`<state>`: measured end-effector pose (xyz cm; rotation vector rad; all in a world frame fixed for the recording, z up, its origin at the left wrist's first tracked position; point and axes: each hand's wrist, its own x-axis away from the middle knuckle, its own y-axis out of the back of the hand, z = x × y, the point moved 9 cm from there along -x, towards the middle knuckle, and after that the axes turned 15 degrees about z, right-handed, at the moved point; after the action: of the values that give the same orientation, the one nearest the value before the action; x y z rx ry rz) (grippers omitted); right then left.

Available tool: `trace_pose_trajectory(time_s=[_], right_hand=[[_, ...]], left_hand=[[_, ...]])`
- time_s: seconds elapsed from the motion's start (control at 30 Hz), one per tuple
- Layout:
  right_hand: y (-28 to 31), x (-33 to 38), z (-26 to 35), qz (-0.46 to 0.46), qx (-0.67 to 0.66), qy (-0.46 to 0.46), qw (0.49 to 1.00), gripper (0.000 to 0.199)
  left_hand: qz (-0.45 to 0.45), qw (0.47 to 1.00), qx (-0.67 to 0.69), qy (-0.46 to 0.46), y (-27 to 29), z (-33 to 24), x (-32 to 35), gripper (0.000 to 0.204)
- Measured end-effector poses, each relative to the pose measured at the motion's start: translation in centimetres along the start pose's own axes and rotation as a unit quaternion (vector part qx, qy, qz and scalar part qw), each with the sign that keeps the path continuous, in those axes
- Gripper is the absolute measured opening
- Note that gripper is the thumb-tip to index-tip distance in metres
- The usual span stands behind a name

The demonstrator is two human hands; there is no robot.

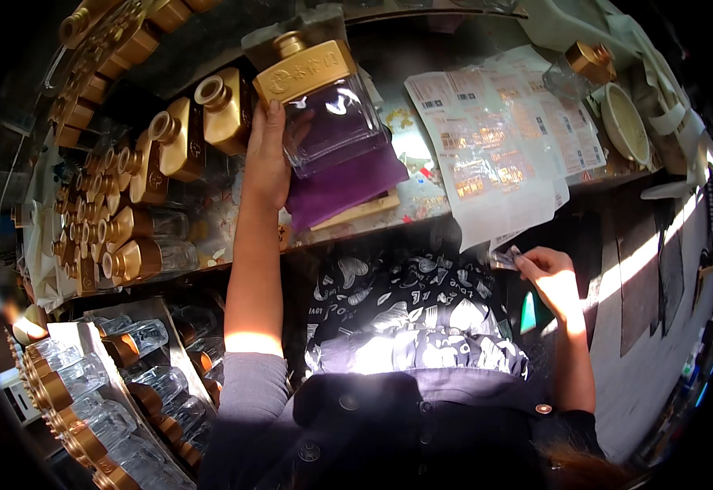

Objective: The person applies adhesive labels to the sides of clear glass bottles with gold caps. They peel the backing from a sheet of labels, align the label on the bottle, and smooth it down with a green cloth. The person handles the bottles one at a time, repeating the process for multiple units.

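Bottle (pixel 324 106) in the left hand (pixel 265 159): square clear glass flask with a gold shoulder and gold neck, no cap on. Fingers wrap its left side, thumb side toward the glass. It sits tilted, base down on a purple cloth (pixel 344 188) that lies on a thin wooden board (pixel 364 211) near the front edge of the counter (pixel 422 200).

Right hand (pixel 551 278) is low, below the counter edge, pinching a small shiny label or film piece (pixel 505 260) between fingertips. Exact grip on it is hard to make out; it's small and glare-washed.

Just right of the bottle: a transparent sheet of printed labels (pixel 495 143), draped over the counter front edge, its lower end hanging near the right hand.

Left of the bottle: rows of similar gold-shouldered bottles (pixel 172 147) lying on their sides, necks pointing left and up, packed close. More of the same clear glass bottles (pixel 87 384) stacked in a tray at lower left, below counter level.

Far right on the counter: a gold cap (pixel 592 59) and a pale shallow bowl (pixel 624 122), near each other, well apart from the held bottle.

Patterned black-and-white apron (pixel 405 318) fills the lower centre. Strong sunlight across the right forearm and floor.
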<state>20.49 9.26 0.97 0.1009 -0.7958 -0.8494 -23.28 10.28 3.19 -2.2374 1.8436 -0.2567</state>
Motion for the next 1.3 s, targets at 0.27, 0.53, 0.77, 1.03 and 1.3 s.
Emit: trace_pose_trajectory(time_s=[0.27,0.53,0.77,1.03,1.3], right_hand=[[1.2,-2.4,15.1,-0.009,0.069,0.154,0.986,0.016],[-10.2,-10.3,27.0,0.229,-0.191,0.248,0.922,0.026],[-9.0,-13.3,25.1,0.121,-0.136,0.303,0.936,0.024],[2.4,-11.6,20.2,0.044,-0.207,0.325,0.922,0.014],[23.9,-8.5,16.1,-0.109,-0.279,0.376,0.877,0.021]], left_hand=[[0.025,0.995,0.094,0.002,0.6,0.5,-0.1,0.055],[0.053,0.983,0.173,-0.033,0.3,0.3,0.9,0.062],[0.000,0.999,0.040,-0.021,-0.6,-0.2,1.5,0.063],[0.004,0.999,0.018,-0.043,0.4,1.1,1.3,0.060],[-0.055,0.994,-0.082,-0.052,-0.2,-0.1,2.3,0.058]])
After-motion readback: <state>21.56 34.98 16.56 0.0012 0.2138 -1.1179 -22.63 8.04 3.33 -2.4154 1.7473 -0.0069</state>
